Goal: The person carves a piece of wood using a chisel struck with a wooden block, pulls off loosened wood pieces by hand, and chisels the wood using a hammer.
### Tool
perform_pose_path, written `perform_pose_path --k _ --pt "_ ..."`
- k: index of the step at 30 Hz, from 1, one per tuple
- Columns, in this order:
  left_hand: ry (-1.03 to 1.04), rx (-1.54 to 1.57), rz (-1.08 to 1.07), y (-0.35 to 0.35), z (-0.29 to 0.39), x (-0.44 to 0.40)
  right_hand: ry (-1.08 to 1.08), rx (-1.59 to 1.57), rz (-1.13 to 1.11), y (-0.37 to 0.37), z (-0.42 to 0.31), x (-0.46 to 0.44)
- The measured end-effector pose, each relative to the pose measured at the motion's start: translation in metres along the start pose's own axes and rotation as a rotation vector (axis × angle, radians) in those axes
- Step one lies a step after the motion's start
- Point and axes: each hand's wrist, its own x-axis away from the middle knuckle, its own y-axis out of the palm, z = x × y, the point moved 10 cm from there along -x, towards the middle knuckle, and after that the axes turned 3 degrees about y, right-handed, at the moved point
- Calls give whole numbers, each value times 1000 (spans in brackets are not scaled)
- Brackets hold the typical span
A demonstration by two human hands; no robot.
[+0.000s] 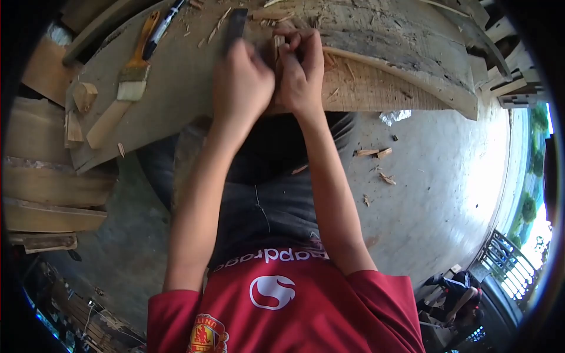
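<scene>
1. The small wood (278, 50) was just to the right of the left hand (244, 79), in the gap between the two hands. The right hand (303, 70) was nearer, with its fingers right on the wood.
2. The wood's long side seemed to point away from the body, past the hands. I could not tell if it stood up or lay flat.
3. The dark tool (236, 26) stuck out ahead of the left hand. It pointed almost the same way as the wood, with a small gap between them.
4. The left hand was curled into a fist around the tool. It was a bit blurry, so I could not see each finger well.
5. The right hand was bent, with thumb and fingers pinched on the wood. The hands were very close, but I could not tell if they touched.
6. Both arms reached forward over the lap and leaned in, so the hands were nearer each other than the elbows were.
7. Under the hands was the bench (182, 70). The brush (135, 73) and pen (163, 29) lay well off to the left of the left hand. A long slab (400, 65) lay to the right of the right hand.
</scene>
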Motion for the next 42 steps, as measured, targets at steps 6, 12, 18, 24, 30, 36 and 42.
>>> perform_pose_path --k 6,12,18,24,30,36,42 --pt "72 19 -37 4 1 -19 -127 74 26 0 -6 -3" --pt "52 73 1 -1 -4 -3 -69 -26 -6 0 0 -1" --pt "27 157 -267 6 -5 41 -189 344 56 1 -22 3" --pt "75 -5 -71 2 8 0 -63 41 37 6 -12 4" --pt "113 49 -47 7 9 -15 -178 144 17 10 -25 2" --pt "28 -8 -68 3 6 16 -92 63 8 7 -14 2" --pt "70 185 1 -2 -4 41 -33 189 19 9 -18 1"
